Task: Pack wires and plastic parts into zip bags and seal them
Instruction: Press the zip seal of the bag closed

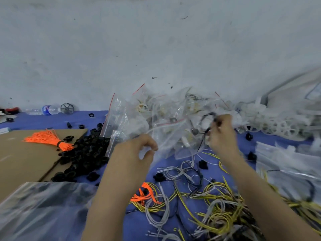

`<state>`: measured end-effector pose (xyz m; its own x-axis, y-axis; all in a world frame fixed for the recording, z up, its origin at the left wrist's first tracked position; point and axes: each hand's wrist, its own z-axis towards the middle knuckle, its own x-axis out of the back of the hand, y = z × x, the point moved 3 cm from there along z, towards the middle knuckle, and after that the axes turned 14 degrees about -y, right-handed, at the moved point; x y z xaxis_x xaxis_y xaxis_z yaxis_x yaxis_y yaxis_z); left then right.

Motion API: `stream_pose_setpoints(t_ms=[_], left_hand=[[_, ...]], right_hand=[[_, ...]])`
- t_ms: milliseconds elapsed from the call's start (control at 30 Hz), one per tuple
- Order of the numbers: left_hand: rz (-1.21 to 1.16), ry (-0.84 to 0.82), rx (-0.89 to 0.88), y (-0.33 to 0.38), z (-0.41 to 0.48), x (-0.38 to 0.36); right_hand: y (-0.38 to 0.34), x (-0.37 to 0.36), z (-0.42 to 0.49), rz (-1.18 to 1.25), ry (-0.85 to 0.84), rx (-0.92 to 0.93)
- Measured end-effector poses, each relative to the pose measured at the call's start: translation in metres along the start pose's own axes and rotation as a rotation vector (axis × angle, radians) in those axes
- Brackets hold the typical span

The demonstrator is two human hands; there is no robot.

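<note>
My left hand point(137, 150) is pinching the edge of one clear zip bag point(166, 136); I cannot tell what is inside it. My right hand point(222, 134) is gripping one black wire point(206, 117) just right of this bag. Filled bags point(139, 108) are piling up behind it, and black plastic parts point(86, 153) are lying left of it. Loose wires point(217, 197) are crowding the blue cloth point(156, 223) below it.

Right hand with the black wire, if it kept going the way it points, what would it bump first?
Probably the clear zip bag the left hand holds, though depth is unclear. The right hand, pinching the black wire, points forward and left at it; the heap of filled zip bags lies behind.
</note>
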<state>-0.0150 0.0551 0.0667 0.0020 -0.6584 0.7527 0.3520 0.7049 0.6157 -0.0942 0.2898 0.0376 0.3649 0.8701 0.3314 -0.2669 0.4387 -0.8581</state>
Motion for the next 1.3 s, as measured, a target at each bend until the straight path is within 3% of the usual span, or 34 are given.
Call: stream_pose_setpoints(t_ms=[100,167,267,367,433,500,600,767,867,1033,1133,1233,1300], left_hand=[[0.078,-0.063,-0.067,0.018,0.005,-0.018],[0.120,-0.117,-0.102,0.028,0.009,-0.035],[0.186,-0.180,-0.115,0.040,0.011,-0.057],[0.145,-0.249,-0.184,0.053,0.008,-0.067],[0.110,-0.268,-0.220,0.058,0.007,-0.066],[0.088,-0.268,-0.229,0.059,0.006,-0.062],[0.114,-0.269,-0.285,0.063,0.006,-0.061],[0.153,-0.311,-0.379,0.065,0.003,-0.071],[0.131,-0.353,-0.362,0.068,0.001,-0.069],[0.099,-0.245,-0.270,0.064,-0.001,-0.050],[0.091,-0.228,-0.245,0.064,-0.004,-0.046],[0.096,-0.302,-0.201,0.064,-0.004,-0.051],[0.089,-0.321,-0.184,0.063,-0.003,-0.051]], right_hand=[[-0.009,0.052,-0.015,0.691,0.056,-0.101],[-0.025,0.064,-0.025,1.069,-0.092,-0.142],[-0.055,0.061,-0.040,1.162,-0.424,-0.120],[-0.068,0.042,-0.055,1.031,-0.628,-0.069],[-0.065,0.031,-0.058,0.697,-0.684,-0.049],[-0.060,0.029,-0.057,0.257,-0.685,0.056],[-0.055,0.024,-0.057,-0.212,-0.719,0.163],[-0.041,0.010,-0.058,-0.713,-0.630,0.082],[-0.039,0.010,-0.058,-0.762,-0.660,0.031],[-0.068,0.023,-0.058,-0.361,-0.447,0.231],[-0.065,0.014,-0.061,-0.446,-0.443,0.218],[-0.053,0.007,-0.062,-0.697,-0.552,0.043],[-0.051,0.009,-0.063,-0.629,-0.619,0.035]])
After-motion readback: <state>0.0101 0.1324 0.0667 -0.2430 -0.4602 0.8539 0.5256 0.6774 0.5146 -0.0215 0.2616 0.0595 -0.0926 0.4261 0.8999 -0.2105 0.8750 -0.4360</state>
